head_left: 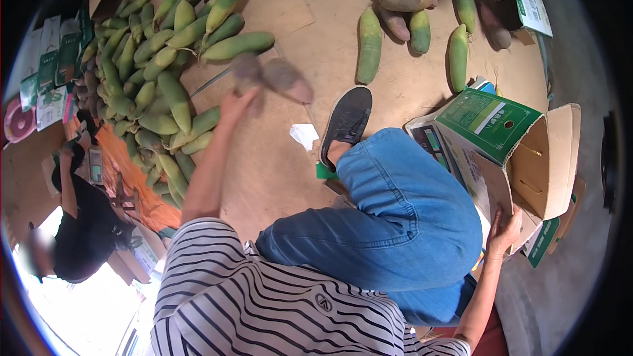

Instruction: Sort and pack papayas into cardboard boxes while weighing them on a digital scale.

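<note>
Underfoot, cardboard [257,158] bears green radishes [369,46].

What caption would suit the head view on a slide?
Left hand at a purplish vegetable near the green vegetable pile; right hand on an open cardboard box.

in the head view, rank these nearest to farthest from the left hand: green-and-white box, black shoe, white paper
1. White paper: just right of the left hand
2. Black shoe: farther right, past the paper
3. Green-and-white box: far right, beyond the shoe
</note>
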`<state>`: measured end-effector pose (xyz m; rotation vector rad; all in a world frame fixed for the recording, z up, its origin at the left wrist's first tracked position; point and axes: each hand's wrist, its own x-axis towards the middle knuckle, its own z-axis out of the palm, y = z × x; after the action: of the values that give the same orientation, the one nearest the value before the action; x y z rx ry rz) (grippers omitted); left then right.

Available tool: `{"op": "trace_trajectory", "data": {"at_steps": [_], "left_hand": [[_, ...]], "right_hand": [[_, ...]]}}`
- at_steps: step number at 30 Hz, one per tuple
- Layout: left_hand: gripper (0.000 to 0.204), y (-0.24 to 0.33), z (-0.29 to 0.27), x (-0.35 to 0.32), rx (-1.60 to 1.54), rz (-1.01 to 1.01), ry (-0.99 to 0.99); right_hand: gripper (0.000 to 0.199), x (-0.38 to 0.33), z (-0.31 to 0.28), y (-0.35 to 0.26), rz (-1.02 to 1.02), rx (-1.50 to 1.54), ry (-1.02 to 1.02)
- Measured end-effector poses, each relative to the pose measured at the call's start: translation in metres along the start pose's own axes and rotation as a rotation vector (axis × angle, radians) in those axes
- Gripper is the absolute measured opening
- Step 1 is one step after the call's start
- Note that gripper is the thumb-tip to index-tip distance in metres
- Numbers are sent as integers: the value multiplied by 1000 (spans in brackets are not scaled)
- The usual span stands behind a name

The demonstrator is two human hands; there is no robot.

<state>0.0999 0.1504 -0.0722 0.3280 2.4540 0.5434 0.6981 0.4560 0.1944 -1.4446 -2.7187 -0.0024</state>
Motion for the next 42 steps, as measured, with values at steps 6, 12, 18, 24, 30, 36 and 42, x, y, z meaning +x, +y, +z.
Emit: {"op": "trace_trajectory", "data": {"at_steps": [6, 12, 18, 24, 30, 36, 42], "left_hand": [[69, 187, 81, -34, -600, 474, -180], [53, 110, -9, -24, 72, 415, 587], [71, -58, -83, 23, 364, -222, 685], [71, -57, -9, 23, 80, -219, 553], [63, 91, 49, -71, -582, 123, -167], [68, -18, -27, -28, 688, 287, 97], [72, -82, -59, -21, 1028, -19, -11]], "right_hand": [[26, 4, 4, -10, -62, 28, 25], [25, -1, -6, -6, -5, 15, 17], [23, 4, 0, -7, -16, 20, 19], [25, 15, 7, -18, -40, 62, 14], [26, 3, -4, -8, 18, -4, 24], [25, 1, -8, -11, -12, 9, 34], [25, 4, -2, -12, -29, 18, 7]]}}
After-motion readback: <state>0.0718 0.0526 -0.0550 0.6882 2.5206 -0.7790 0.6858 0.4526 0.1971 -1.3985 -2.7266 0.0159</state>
